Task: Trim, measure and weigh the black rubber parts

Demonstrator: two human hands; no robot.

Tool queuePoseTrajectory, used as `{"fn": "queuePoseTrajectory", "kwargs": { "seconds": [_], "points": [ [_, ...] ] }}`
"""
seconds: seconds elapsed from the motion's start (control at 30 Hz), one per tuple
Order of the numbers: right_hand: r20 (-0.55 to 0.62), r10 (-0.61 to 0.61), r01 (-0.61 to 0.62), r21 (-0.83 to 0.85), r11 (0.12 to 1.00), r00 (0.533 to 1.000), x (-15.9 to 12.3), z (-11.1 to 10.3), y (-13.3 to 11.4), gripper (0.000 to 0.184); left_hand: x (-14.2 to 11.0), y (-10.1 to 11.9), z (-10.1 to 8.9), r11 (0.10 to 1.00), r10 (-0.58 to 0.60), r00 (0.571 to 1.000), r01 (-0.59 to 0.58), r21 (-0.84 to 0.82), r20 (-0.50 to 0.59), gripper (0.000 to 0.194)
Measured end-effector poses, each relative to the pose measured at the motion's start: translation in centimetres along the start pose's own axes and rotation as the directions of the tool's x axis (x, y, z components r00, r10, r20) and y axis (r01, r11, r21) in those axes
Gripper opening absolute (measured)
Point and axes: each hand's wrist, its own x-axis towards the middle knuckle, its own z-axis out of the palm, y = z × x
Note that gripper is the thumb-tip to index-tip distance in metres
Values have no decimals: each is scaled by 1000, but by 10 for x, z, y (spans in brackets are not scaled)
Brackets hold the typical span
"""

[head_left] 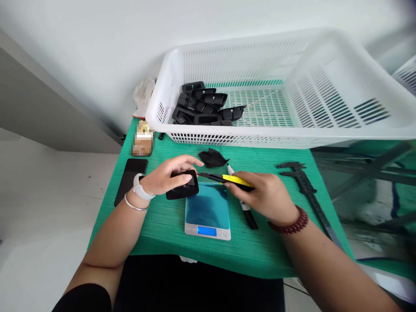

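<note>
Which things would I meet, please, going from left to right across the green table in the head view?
Black phone, black part in the left hand, yellow-and-black knife in the right hand, caliper.

From my end, I'd say workshop. Beyond the fingers (239,194) stands a basket (276,132) of black parts (208,118); nearer than the fingers, a digital scale (208,209) sits on the desk (159,236), with a caliper (305,186) to their right.

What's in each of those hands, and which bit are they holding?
The left hand holds a black piece, thumb across its upper face. The right hand holds a yellow-and-black cutter by its handle.
</note>
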Motion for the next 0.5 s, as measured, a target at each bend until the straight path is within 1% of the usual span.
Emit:
{"fn": "queuePoseTrajectory", "kwargs": {
  "seconds": [0.1,0.17,0.23,0.3,0.37,0.5],
  "points": [
    [-30,36,-36,16,999,999,1,-1,0,34,0,-1,-1,999,11,1000,-12,-39,-27,43],
    [-67,59,-57,35,998,996,1,-2,-1,34,0,-3,-2,998,35,998,-38,-45,-59,49],
    [-98,72,-68,50,996,993,2,-3,-2,33,0,-7,-2,998,60,992,-62,-15,-108,60],
    [-113,78,-71,61,996,991,3,-3,-3,31,0,-11,0,995,81,979,-69,69,-185,66],
    [-127,86,-78,68,995,988,3,-3,-3,30,1,-13,2,984,98,962,-56,166,-254,61],
    [-164,122,-113,60,992,979,4,-4,-3,29,3,-13,4,964,148,944,-71,257,-294,46]
  ]
}}
